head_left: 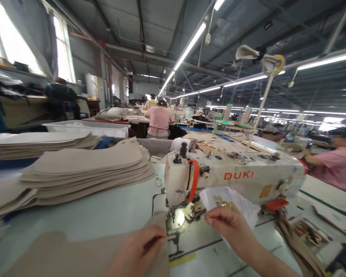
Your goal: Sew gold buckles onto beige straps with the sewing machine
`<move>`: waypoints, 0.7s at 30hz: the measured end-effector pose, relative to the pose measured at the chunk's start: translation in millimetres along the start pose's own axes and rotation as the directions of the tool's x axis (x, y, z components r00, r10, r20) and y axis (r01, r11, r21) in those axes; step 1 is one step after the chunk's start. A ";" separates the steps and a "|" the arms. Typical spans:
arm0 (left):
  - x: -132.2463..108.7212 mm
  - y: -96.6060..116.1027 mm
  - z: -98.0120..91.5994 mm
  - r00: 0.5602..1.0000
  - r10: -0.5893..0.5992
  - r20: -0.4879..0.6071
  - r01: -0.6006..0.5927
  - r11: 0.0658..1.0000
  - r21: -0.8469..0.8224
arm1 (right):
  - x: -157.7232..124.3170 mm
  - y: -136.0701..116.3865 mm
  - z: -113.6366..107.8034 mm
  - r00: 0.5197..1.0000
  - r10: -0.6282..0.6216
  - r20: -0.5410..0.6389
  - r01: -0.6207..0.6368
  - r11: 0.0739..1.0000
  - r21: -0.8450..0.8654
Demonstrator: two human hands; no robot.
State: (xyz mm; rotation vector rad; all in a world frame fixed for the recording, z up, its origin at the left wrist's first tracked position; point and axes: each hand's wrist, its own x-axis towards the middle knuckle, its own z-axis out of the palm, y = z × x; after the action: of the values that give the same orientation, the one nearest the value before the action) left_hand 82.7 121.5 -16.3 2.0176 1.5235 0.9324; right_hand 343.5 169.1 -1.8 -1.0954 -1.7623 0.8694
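Note:
My left hand (pixel 140 248) rests with curled fingers on a beige fabric piece (pixel 60 256) that lies on the table and reaches the needle area of a white DUKI sewing machine (pixel 236 177). The fingers press the cloth's edge near the presser foot (pixel 175 217). My right hand (pixel 230 227) is to the right of the needle, fingers pinched together close to the machine's foot; what they pinch is too small to name. Behind that hand lies a white bag (pixel 233 202) with small gold metal parts.
Stacks of cut beige fabric (pixel 83 169) lie on the table at left. A person in pink (pixel 338 163) sits at right, another (pixel 159 119) works further back. A tray of metal fittings (pixel 308 234) and beige straps (pixel 294 246) sit at right. Thread cones (pixel 227 112) stand behind.

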 end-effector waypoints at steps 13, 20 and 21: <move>-14.9 9.8 1.7 0.990 -0.074 -0.124 0.066 0.996 -0.066 | -10.4 -3.7 95.4 0.973 0.114 0.198 -0.183 0.910 0.373; -15.7 14.9 8.6 0.989 -0.094 -0.118 0.082 0.991 -0.106 | -15.1 -11.3 91.5 0.993 0.040 0.115 -0.061 0.981 0.184; -17.0 15.7 9.7 0.989 -0.099 -0.111 0.086 0.990 -0.115 | -16.5 -11.5 90.9 0.996 0.017 0.086 -0.030 0.988 0.155</move>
State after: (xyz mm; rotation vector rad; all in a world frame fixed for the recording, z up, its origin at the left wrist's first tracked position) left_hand 97.3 101.1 -16.1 1.8279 1.5761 1.0891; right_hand 260.5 139.2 -31.8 -0.9915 -1.7212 1.0635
